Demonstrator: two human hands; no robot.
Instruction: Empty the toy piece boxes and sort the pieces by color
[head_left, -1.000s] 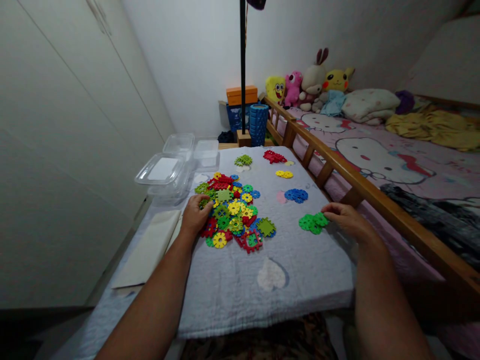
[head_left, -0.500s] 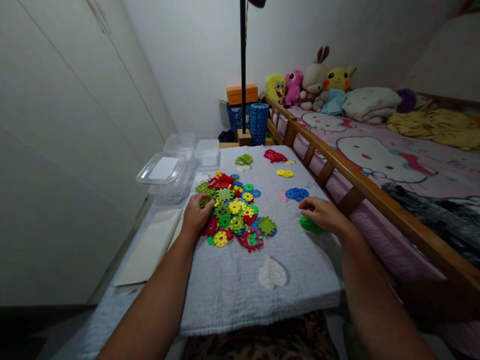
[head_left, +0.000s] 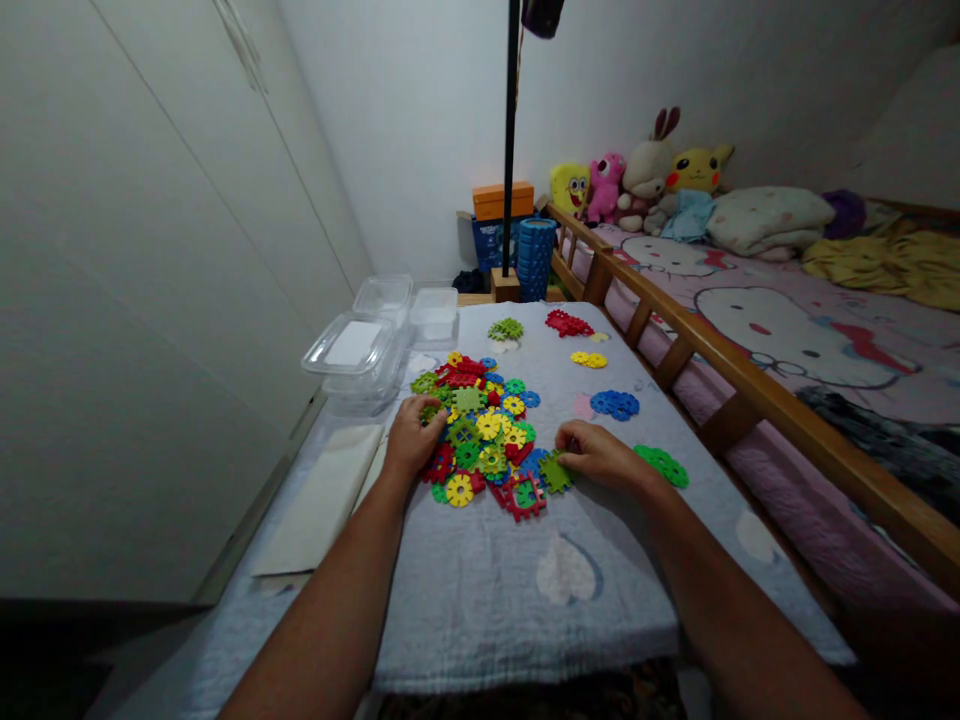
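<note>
A mixed pile of flat plastic interlocking pieces (head_left: pixel 491 425) in red, yellow, green and blue lies on the cloth-covered table. My left hand (head_left: pixel 414 435) rests at the pile's left edge, thumb and fingers apart, beside olive-green pieces. At the pile's right side, my right hand (head_left: pixel 596 453) has its fingertips pinched at the edge of a lime-green square piece (head_left: pixel 556 473). Sorted groups lie apart: green discs (head_left: pixel 661 466), blue discs (head_left: pixel 615 404), yellow pieces (head_left: pixel 589 359), red pieces (head_left: pixel 568 323) and lime-green pieces (head_left: pixel 506 329).
Clear plastic containers (head_left: pixel 349 345) stand at the table's left, one with a white label or sheet. A folded cream sheet (head_left: pixel 322 500) lies before them. A black pole (head_left: pixel 509 150) rises behind the table. The bed's wooden rail (head_left: pixel 720 400) runs along the right side.
My right hand has moved left from the green discs to the lime-green square piece at the pile, uncovering the discs. My left hand stays at the pile. The whole view has shifted slightly.
</note>
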